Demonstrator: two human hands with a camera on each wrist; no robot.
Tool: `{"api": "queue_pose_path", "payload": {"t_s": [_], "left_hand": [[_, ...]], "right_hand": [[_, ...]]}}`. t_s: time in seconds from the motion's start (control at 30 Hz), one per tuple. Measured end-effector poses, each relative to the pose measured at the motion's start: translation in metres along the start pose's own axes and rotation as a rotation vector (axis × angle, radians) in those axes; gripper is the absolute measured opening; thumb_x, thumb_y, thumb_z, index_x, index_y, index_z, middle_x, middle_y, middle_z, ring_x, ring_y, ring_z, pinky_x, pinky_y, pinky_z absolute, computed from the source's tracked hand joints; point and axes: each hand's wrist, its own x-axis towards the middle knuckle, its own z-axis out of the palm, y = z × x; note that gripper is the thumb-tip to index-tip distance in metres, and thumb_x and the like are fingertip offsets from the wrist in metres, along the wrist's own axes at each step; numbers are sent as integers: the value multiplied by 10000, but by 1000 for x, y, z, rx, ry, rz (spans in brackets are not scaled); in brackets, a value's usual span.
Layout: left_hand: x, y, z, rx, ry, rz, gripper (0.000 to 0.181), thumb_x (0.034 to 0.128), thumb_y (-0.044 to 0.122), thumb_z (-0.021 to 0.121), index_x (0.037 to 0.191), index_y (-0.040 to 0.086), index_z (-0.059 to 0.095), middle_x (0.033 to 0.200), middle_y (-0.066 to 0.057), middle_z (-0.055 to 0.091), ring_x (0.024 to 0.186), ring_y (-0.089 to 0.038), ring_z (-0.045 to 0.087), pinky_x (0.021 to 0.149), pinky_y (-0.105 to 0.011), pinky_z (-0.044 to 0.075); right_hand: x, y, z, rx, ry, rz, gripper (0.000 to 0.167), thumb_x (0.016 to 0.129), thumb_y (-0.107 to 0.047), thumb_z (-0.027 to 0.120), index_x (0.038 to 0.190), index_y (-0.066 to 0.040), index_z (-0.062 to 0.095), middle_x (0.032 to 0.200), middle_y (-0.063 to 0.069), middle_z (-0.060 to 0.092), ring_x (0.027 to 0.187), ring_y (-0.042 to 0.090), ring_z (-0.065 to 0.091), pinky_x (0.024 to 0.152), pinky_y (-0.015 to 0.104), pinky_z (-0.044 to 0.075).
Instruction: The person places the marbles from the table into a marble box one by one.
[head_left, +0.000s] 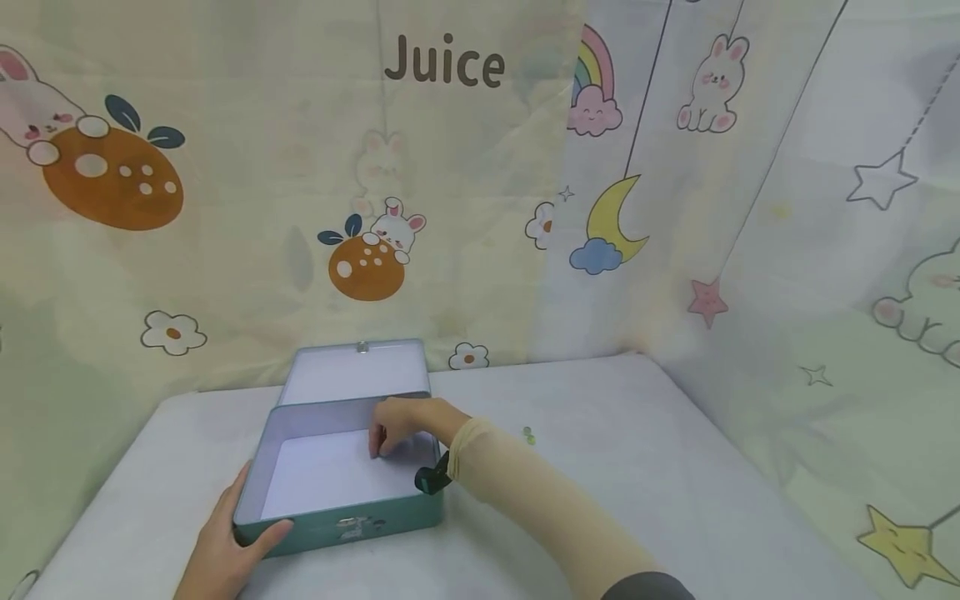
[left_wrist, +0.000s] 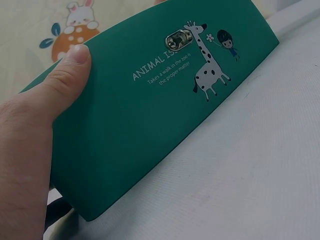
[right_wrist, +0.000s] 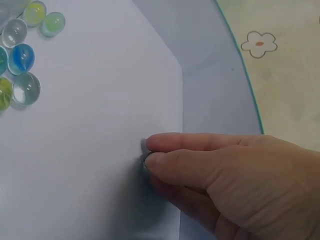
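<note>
A teal-green tin box (head_left: pixel 341 525) stands on the table with its hinged lid (head_left: pixel 360 372) tipped back. My left hand (head_left: pixel 225 533) grips its near left corner, the thumb (left_wrist: pixel 70 72) pressed over the printed front and the fingers around the side. My right hand (head_left: pixel 397 425) reaches down inside and pinches a glass marble (right_wrist: pixel 146 164) low over the white floor of the box. The fingertips hide most of that marble. In the right wrist view several clear and coloured marbles (right_wrist: pixel 26 89) lie together on the white floor; the head view does not show them.
Small green marbles (head_left: pixel 528 435) lie on the white table (head_left: pixel 622 483) to the right of the box. A patterned cloth (head_left: pixel 247 208) hangs behind the table. The lid hinges along the box's far edge. A dark strap piece (head_left: pixel 432 477) hangs under my right wrist.
</note>
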Motion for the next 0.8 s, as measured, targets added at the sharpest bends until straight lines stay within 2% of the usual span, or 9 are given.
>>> {"api": "queue_pose_path", "payload": {"t_s": [0.27,0.47,0.63,0.8], "left_hand": [[-2,1,2,-9,32,8,1027,839,369,702,1542,147,-13,1503,-315,205,1321,-539,258,971,-723,270],[-4,0,1,0,47,9,1019,843,366,698,1540,123,-4,1494,-320,216,1316,-539,266,965,-721,280],[-4,2,2,16,51,28,1018,843,371,699,1540,110,5,1491,-319,226,1313,-536,275,961,-712,292],[-4,5,2,18,51,65,1006,845,354,699,1538,95,17,1489,-307,243,1310,-528,289,955,-700,308]], "right_hand": [[2,0,0,-21,-19,-4,119,862,-161,698,861,-274,734,872,-148,670,820,-4,571,738,139,460],[4,-2,-3,5,-24,-44,117,850,-157,711,886,-267,727,864,-161,657,829,-12,574,747,130,462],[-1,-2,-9,71,25,-104,111,857,-165,704,948,-217,739,896,-147,668,846,-26,583,762,116,471],[-16,5,-16,164,82,-162,170,878,-157,680,1040,-168,731,985,-94,692,876,-39,586,772,119,481]]}}
